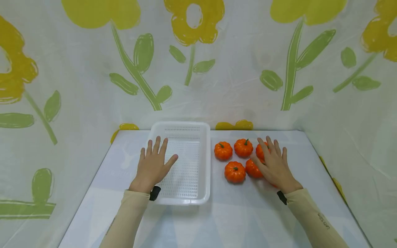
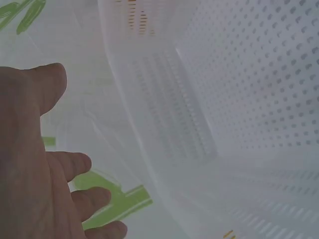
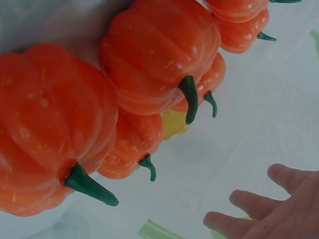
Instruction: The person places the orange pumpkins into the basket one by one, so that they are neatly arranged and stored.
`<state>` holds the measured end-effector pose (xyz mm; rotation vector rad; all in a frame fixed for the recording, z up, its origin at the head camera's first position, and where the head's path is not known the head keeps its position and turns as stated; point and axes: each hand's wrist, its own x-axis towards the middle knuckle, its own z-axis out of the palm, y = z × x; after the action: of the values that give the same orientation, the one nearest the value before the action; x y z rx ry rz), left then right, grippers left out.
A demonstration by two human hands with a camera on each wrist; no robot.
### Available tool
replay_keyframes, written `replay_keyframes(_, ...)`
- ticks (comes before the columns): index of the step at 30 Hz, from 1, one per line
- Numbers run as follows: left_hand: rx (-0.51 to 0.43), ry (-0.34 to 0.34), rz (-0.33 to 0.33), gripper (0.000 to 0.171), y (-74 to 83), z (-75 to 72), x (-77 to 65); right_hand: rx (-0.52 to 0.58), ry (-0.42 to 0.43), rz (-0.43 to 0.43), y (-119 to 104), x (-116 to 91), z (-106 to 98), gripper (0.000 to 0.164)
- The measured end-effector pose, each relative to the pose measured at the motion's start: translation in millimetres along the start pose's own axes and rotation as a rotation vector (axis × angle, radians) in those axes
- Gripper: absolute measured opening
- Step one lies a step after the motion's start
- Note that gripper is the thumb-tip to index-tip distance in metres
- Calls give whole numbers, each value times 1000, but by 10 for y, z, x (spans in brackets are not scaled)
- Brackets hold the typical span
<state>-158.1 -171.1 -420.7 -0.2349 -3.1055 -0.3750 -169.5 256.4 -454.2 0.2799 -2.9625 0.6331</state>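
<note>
My left hand [image 1: 152, 167] hovers with spread fingers over the left side of a white perforated plastic basket [image 1: 205, 165]; nothing is in its grasp. The left wrist view shows the basket's side wall [image 2: 164, 99] beside the fingers. My right hand [image 1: 274, 167], also spread and holding nothing, is above the right part of a group of small orange pumpkins with green stems. Clear of the hand are a front pumpkin [image 1: 235, 172], a back-left pumpkin [image 1: 223, 151] and a back-middle pumpkin [image 1: 243, 148]. Others, such as this pumpkin [image 1: 253, 168], are partly hidden under the hand.
The basket and pumpkins stand on a table [image 1: 217, 220] with a pale cloth. A white curtain [image 1: 232, 69] with yellow flowers and green leaves rises behind the table and along both sides. Inside the basket only its perforated bottom shows.
</note>
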Motion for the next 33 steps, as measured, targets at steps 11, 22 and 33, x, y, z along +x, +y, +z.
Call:
replay_keyframes(11, -65, 117, 40, 85, -141, -115, -616, 36, -6, -34, -63, -33, -4, 78)
replay_keyframes(22, -89, 105, -13, 87, -380, -20, -1223, 60, -40, -61, -130, -37, 41, 83)
replay_keyframes(33, -138, 68, -69, 93, -500, 104, -1358, 66, -50, -122, -203, -53, 86, 85)
